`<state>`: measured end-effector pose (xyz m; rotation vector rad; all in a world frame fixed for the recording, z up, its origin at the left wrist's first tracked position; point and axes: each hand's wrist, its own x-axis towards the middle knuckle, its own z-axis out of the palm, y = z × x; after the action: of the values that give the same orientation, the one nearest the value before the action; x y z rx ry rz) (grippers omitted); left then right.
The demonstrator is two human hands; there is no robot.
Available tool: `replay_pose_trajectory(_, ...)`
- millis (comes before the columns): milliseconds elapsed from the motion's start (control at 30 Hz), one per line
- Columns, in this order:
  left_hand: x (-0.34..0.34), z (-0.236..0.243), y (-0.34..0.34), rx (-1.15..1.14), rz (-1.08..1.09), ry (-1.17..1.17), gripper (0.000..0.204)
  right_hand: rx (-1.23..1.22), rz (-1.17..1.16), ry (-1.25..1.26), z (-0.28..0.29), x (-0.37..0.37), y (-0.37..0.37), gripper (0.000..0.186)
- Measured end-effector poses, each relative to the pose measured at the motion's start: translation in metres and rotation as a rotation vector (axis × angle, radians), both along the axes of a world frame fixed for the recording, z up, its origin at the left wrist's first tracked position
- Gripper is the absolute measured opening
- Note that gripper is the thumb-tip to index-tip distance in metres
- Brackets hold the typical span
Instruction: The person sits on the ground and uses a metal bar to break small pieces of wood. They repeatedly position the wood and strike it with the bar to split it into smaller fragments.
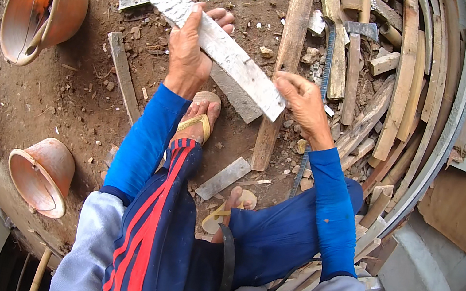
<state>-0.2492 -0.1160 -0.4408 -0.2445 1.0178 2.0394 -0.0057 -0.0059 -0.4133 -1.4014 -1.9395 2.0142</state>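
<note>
I hold a whitish, rough-surfaced board (231, 51) slanting from upper left down to the right, raised over the dirt. My left hand (189, 60) grips it near its middle, thumb across the face and fingertips showing past the far edge. My right hand (308, 106) pinches the lower right end between thumb and fingers. Beneath it lies a grey, flat piece (235, 96) beside a long weathered plank (271, 143). My sandalled left foot (194, 117) is just below my left hand.
Two orange buckets (67, 16) (58, 164) are at the left. Scrap timber (400, 100) piles along the right, with an axe-like metal head (362, 30) among it. A curved ledge (413, 289) lies at lower right. A short grey board (224, 178) sits between my feet.
</note>
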Motion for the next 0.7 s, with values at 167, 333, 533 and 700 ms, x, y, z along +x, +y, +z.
replay_pose_trajectory(167, -0.014, -0.022, -0.024, -0.064, 0.123, -0.042, 0.038, 0.202, -0.453, -0.211, -0.004, 0.075, 0.019, 0.04)
replay_pose_trajectory(333, 0.0, -0.033, -0.063, -0.106, 0.254, -0.139, 0.039, 0.382, -0.379, -0.506, -0.043, 0.157, 0.018, 0.034)
replay_pose_trajectory(533, 0.01, -0.069, -0.101, -0.135, 0.356, -0.138, 0.036, 0.612, -0.429, -0.701, -0.053, 0.169, 0.024, 0.029)
replay_pose_trajectory(700, 0.018, -0.082, -0.111, -0.227, 0.256, -0.161, 0.039, 0.625, -0.31, -0.687, -0.049, 0.148, 0.016, 0.027)
